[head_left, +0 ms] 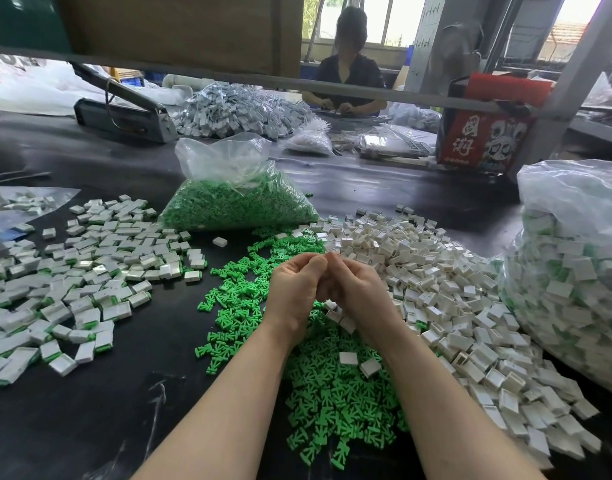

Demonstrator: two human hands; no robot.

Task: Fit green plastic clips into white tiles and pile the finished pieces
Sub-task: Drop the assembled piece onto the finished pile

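My left hand and my right hand are pressed together above the middle of the black table, fingers curled, fingertips meeting. What the fingertips pinch is hidden. A few white tiles peek out under the palm of my right hand, which seems to hold them. Loose green clips are spread under and in front of my forearms. A heap of empty white tiles lies to the right. Finished white pieces with green edges are scattered on the left.
A clear bag of green clips stands behind the hands. A big clear bag of finished pieces fills the right edge. A red carton and a heat sealer sit farther back. Another person works across the table.
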